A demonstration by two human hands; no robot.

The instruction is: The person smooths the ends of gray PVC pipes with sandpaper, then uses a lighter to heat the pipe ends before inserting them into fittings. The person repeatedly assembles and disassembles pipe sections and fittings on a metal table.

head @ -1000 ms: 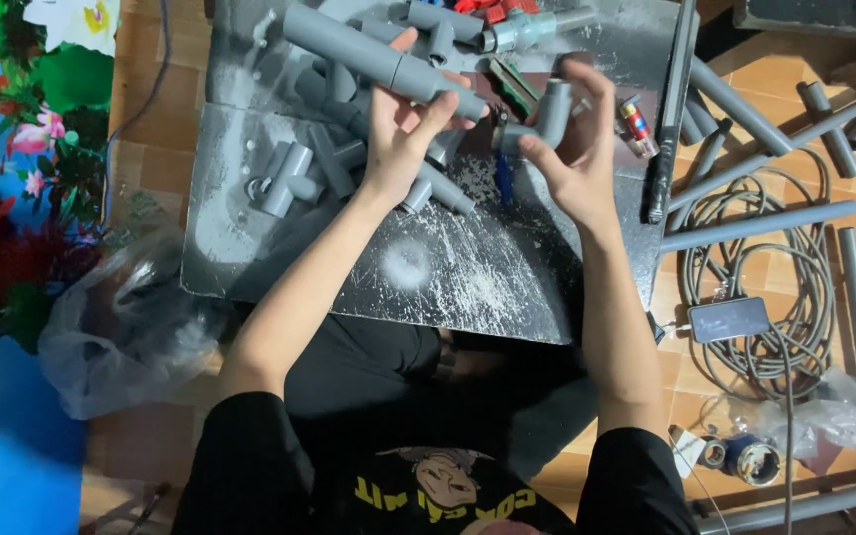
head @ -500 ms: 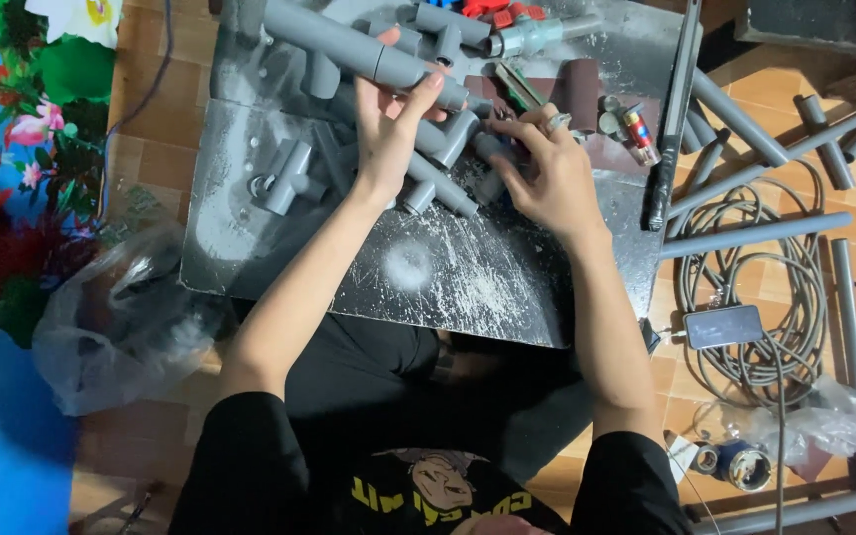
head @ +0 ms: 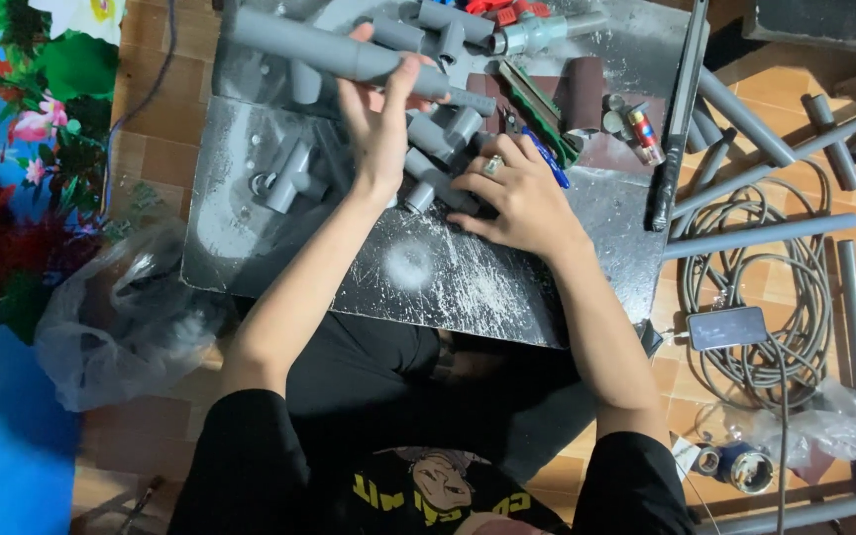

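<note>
**A:** What is being held by the left hand (head: 380, 134)?

**B:** A long grey pipe (head: 334, 54) is gripped by it. The fingers are curled up around the pipe, at the far side of the metal sheet (head: 428, 272). The pipe is laid slanting, from the far left toward the middle.

**A:** And the right hand (head: 519, 193)?

**B:** It is laid palm down on a heap of grey pipe fittings (head: 438, 149) in the middle of the sheet. The fingers are bent over a short grey piece. It cannot be told if that piece is really squeezed or only touched. A ring is worn on one finger.

**A:** What else is seen on the sheet?

**B:** A grey T-shaped fitting (head: 287, 178) is left alone, to the left of the left hand. White scratches are spread over the near part of the sheet. A green saw (head: 539, 109) and a blue pen (head: 545, 157) are found just beside the right hand, on its far side. A brown roll of sandpaper (head: 583, 94) and a small glue bottle (head: 643, 134) are placed a bit further right.

**A:** And on the floor?

**B:** Grey cable (head: 755, 287) is coiled at the right, with a phone (head: 727, 327) laid on it. Long grey pipes (head: 760, 236) are spread around there. A clear plastic bag (head: 116, 322) is crumpled at the near left, by bright flowers (head: 42, 119).
</note>
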